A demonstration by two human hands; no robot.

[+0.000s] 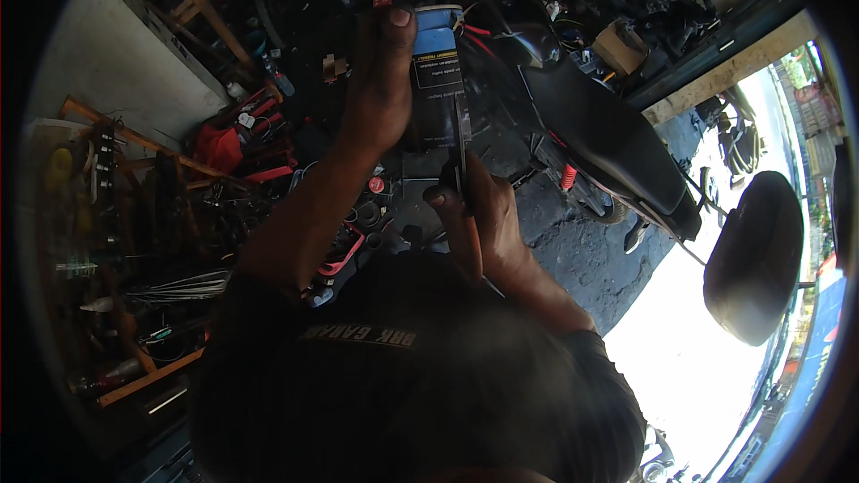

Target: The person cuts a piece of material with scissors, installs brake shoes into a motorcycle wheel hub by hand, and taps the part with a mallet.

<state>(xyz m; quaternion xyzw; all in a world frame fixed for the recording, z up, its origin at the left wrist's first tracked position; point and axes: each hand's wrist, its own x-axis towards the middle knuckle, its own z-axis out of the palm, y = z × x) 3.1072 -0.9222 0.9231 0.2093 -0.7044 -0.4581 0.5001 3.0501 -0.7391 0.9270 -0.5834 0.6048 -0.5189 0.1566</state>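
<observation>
My left hand [389,72] is closed around the side of a dark printed can [436,80] with a blue band and a pale rim at its far end. The print on it appears upside down. My right hand [492,215] grips what looks like a pair of scissors [473,246], with an orange handle showing below the fingers. A thin dark blade reaches up from that hand along the can's right edge. Whether the blade has cut into the wall is too dark to tell.
A motorcycle with a long black seat [595,121] stands to the right. A red tool bag [219,145] and wooden frames crowd the left. Beyond the bike lies a cardboard box [620,46]. A dark padded oval [756,255] stands at the bright doorway.
</observation>
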